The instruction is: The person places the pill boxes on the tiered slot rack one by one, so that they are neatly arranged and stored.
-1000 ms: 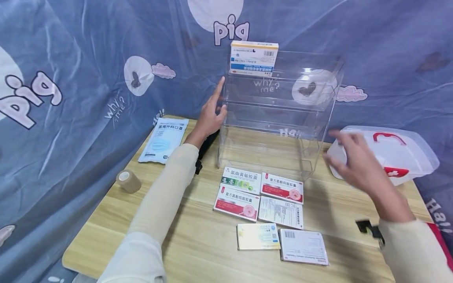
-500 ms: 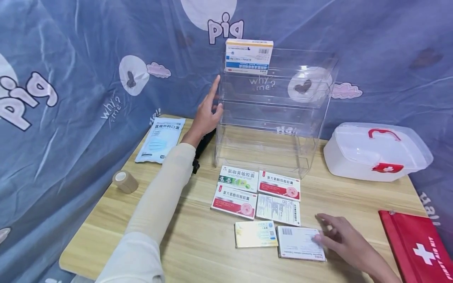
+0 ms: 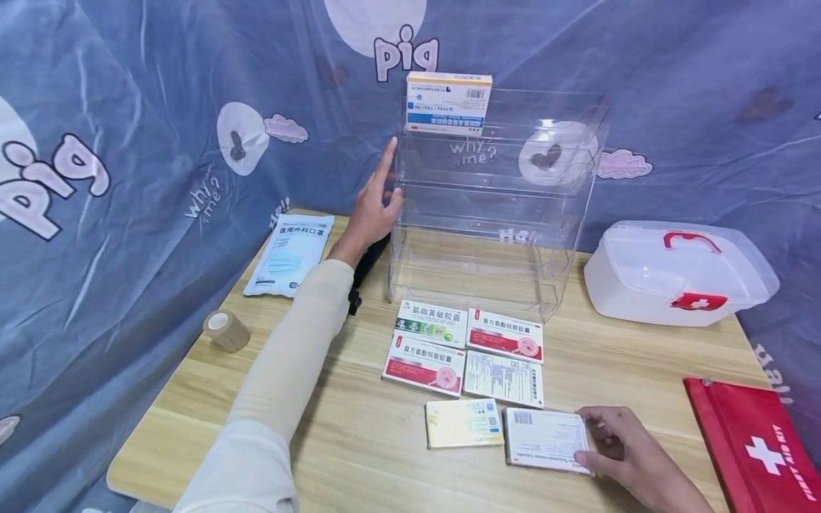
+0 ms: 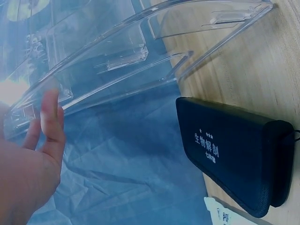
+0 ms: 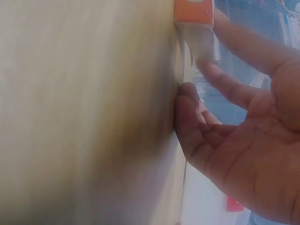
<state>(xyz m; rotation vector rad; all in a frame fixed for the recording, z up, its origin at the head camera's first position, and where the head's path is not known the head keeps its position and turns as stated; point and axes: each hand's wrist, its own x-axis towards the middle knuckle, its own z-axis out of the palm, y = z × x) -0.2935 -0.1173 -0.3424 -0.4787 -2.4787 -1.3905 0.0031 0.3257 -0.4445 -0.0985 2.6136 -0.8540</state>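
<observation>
At the front of the table my right hand (image 3: 631, 456) pinches the right end of a white medicine box (image 3: 545, 438), thumb on the near corner and index finger on the far one. The right wrist view shows the orange end of the box (image 5: 193, 11) between thumb and index finger, with the other fingers curled against the tabletop. My left hand (image 3: 375, 210) touches the left side of a clear acrylic display rack (image 3: 487, 281), index finger stretched up along it. A white, blue and yellow medicine box (image 3: 447, 105) stands on the rack's top tier, at the left.
Several medicine boxes lie before the rack, including a green-and-white one (image 3: 431, 324) and a yellow one (image 3: 463, 425). A white first-aid box (image 3: 641, 285) and red pouch (image 3: 737, 427) are right; a mask pack (image 3: 288, 256), tan bandage roll (image 3: 226, 331) and black case (image 4: 229, 150) are left.
My right hand has come down from beside the first-aid box to the front white medicine box and taken hold of its right end. My left hand has stayed at the rack.
</observation>
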